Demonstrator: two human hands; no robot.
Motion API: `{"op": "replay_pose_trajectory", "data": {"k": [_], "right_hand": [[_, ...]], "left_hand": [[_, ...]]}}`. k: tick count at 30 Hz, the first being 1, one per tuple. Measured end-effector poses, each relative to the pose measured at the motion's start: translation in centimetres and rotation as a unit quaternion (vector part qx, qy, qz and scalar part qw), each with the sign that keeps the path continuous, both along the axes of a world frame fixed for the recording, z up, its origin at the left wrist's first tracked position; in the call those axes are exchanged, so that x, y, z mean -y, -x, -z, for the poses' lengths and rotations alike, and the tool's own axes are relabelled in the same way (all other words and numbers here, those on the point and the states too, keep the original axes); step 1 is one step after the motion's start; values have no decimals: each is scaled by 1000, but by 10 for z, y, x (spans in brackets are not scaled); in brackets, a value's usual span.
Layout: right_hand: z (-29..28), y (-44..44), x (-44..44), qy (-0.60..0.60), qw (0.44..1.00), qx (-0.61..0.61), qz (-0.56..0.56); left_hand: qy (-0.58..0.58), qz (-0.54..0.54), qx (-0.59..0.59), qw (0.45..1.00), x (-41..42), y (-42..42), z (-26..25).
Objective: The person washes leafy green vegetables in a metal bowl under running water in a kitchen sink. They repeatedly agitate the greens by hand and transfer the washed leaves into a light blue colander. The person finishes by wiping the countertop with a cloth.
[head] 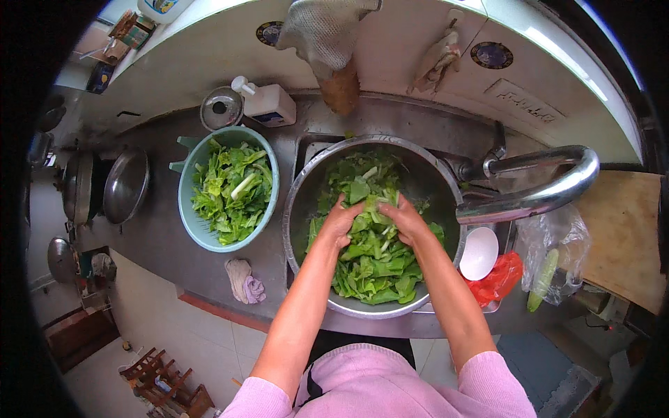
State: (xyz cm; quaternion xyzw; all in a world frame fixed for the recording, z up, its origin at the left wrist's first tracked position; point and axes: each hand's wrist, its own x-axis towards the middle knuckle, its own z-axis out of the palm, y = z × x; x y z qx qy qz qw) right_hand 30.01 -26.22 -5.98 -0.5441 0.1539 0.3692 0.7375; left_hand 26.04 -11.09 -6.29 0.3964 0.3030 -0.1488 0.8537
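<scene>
A large round metal basin (452, 172) stands over the sink, holding chopped leafy greens (373, 271) that appear to lie in water. Both hands are inside it, gathered around one bunch of leaves near the middle. My left hand (341, 222) grips the bunch from its left side, fingers partly hidden by leaves. Opposite it, my right hand (405, 217) grips the same bunch, thumb on top. To the left of the basin, a light blue plastic colander (183, 209) holds more cut greens (235, 188).
A curved metal faucet (528, 201) reaches over the basin's right rim. Right of the basin are a white bowl (478, 253), a red plastic bag (494, 279) and a cucumber (543, 279) by a clear bag. A pump bottle (272, 104), a pot lid (221, 108) and a rag (244, 282) surround the colander.
</scene>
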Motion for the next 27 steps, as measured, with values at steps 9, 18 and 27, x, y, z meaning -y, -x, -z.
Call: {"op": "replay_pose_trajectory", "data": {"k": [9,18,27], "right_hand": [[-71,-20,15,191,957,205,-75],[-20,-22,33,537,684,463,-173],[12,2,8,553,608,355,-446]], "left_hand": [[-377,65,124,915,-18,-4,-65],[-718,170,140,660,-34,31,-9],[-680,433,81,587,-20,35,6]]}}
